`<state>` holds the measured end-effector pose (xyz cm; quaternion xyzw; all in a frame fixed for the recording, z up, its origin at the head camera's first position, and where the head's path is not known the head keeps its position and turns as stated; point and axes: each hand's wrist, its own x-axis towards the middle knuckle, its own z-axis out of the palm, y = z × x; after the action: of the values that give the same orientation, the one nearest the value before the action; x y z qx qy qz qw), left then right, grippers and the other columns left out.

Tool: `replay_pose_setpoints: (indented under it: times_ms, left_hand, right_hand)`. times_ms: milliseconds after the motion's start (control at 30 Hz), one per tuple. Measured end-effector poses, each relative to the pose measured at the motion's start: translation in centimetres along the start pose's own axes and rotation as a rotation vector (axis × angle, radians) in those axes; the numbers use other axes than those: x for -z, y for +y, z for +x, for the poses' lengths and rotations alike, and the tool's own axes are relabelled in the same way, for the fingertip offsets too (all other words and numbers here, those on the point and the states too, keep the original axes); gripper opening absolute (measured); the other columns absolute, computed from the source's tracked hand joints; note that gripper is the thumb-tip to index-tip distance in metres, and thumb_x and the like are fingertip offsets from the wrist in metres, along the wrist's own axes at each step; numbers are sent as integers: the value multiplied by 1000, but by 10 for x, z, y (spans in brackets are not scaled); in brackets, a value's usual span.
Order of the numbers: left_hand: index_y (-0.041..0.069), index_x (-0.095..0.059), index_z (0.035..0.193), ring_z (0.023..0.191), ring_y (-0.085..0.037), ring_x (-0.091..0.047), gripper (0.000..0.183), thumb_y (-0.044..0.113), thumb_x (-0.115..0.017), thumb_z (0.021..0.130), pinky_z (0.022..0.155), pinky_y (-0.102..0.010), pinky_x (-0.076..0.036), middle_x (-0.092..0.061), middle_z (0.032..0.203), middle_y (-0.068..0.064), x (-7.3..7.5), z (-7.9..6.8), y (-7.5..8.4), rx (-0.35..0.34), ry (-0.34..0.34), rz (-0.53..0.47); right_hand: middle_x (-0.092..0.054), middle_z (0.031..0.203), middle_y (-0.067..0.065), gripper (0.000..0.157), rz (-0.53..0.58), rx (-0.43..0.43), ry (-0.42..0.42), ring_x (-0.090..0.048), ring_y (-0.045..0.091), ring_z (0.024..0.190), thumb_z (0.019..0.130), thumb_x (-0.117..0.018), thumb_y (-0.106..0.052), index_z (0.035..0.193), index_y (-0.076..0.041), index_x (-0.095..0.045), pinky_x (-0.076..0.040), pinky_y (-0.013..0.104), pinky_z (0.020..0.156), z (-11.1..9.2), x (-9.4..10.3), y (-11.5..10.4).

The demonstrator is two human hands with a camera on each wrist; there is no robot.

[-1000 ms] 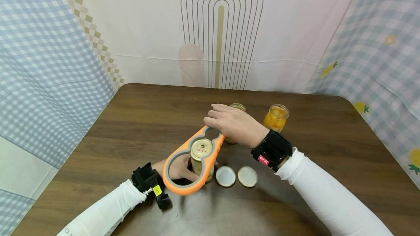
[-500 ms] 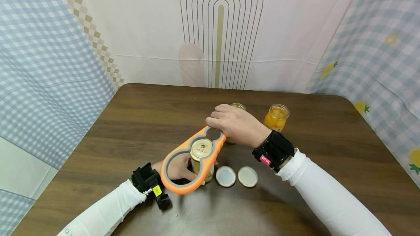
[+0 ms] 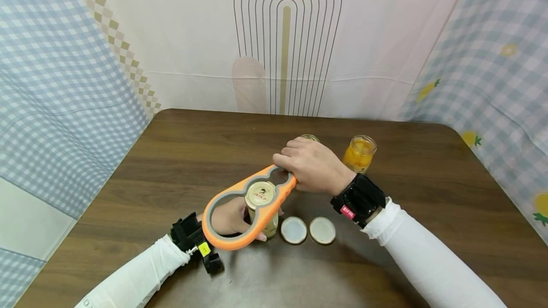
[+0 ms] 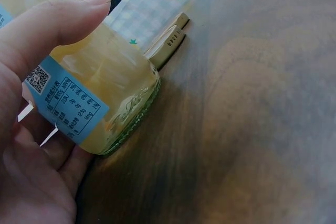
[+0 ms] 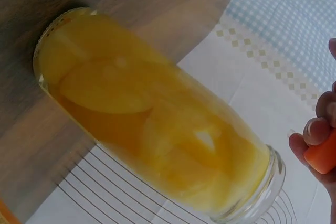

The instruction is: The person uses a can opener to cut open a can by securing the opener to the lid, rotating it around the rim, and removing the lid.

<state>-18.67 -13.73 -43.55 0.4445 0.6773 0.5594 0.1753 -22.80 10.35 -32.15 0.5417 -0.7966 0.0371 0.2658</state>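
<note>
In the head view my left hand (image 3: 227,215) grips a glass jar (image 3: 270,227) of pale fruit near the table. A gold printed lid (image 3: 259,194) tops this jar. Around the lid lies an orange and grey jar opener (image 3: 233,244), its large loop toward my left wrist. My right hand (image 3: 314,165) holds the opener's far end, fingers curled over it. The left wrist view shows my thumb (image 4: 63,24) across the jar, above a blue label (image 4: 71,100). In the right wrist view, curled fingers (image 5: 326,111) hold the orange handle (image 5: 321,156).
Two loose lids (image 3: 293,230) lie right of the held jar. An uncovered jar of yellow fruit (image 3: 359,153) stands behind my right wrist. Another jar (image 3: 310,138) is mostly hidden behind my right hand. A full, lidless jar (image 5: 157,108) dominates the right wrist view.
My right hand has moved slightly right, while the opener's large loop has swung left and a little up. The held jar's lid has shifted slightly left. The loose lids stay put.
</note>
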Motion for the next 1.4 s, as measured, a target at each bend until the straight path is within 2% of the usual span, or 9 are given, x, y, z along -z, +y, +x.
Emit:
replay_pose_setpoints:
  times_ms: [233, 333, 433, 533, 700, 1033, 1200, 1300, 1400]
  left_hand:
    - [16, -34, 157, 126, -1, -51, 96, 29, -88, 79, 100, -22, -49, -49, 154, 1, 5, 0, 5, 132, -11, 267]
    - [7, -29, 157, 121, -3, -53, 97, 22, -86, 80, 101, -23, -49, -57, 142, -5, 7, 5, 2, 43, -80, 238]
    - [-8, -24, 153, 104, -9, -60, 92, 5, -81, 82, 104, -30, -49, -66, 105, -14, 8, 10, -3, -72, -173, 133]
    - [-7, -16, 157, 106, -11, -61, 98, 2, -79, 83, 106, -32, -49, -66, 101, -16, 9, 9, -5, -73, -195, 68]
    - [10, -15, 163, 125, -14, -57, 103, 11, -82, 84, 109, -30, -47, -62, 131, -18, 8, 4, -3, 58, -154, -11]
    - [17, -25, 159, 130, -11, -53, 92, 16, -81, 87, 109, -25, -44, -57, 142, -10, 6, 1, 6, 174, -132, -4]
    - [24, -19, 162, 140, -15, -46, 102, 9, -83, 83, 117, -25, -38, -46, 156, -2, 5, 5, 31, 106, -102, 73]
    - [27, -21, 162, 147, -19, -40, 112, 8, -89, 76, 122, -28, -34, -36, 163, 2, 3, 8, 41, 26, -12, 145]
    - [24, -26, 161, 142, -21, -47, 110, 6, -91, 73, 120, -30, -37, -47, 156, -3, 1, 8, 39, -2, 29, 142]
  right_hand:
    - [-55, 67, -6, 23, -22, -26, 27, -55, 16, 64, 86, -78, -23, 83, -15, -57, -51, 31, 66, -4, 2, -2]
    - [-54, 65, -6, 24, -21, -47, 32, -55, 15, 60, 84, -79, -22, 80, -15, -57, -49, 30, 58, -7, 3, -3]
    - [-52, 67, -4, 24, -43, -60, 36, -51, 13, 55, 82, -78, -23, 78, -15, -56, -45, 29, 49, -10, 4, -4]
    - [-51, 73, -2, 24, -71, -65, 40, -48, 12, 54, 81, -78, -24, 77, -14, -57, -44, 28, 46, -12, 5, -6]
    - [-48, 78, 0, 21, -70, -75, 47, -46, 10, 55, 77, -77, -18, 77, -14, -57, -45, 28, 46, -16, 8, -8]
    - [-52, 72, -3, 20, -9, -98, 91, -54, 11, 59, 70, -75, -3, 78, -13, -60, -48, 28, 48, -22, 9, -13]
    - [-58, 74, -1, 26, 6, -90, 130, -60, 14, 63, 67, -74, 2, 86, -11, -62, -52, 29, 50, -25, 6, -14]
    - [-63, 76, 0, 34, 27, -97, 142, -63, 15, 66, 67, -77, 2, 95, -9, -62, -55, 31, 52, -26, 5, -15]
    - [-66, 77, 1, 40, 46, -110, 161, -66, 15, 67, 68, -81, -2, 102, -7, -61, -57, 32, 54, -27, 5, -15]
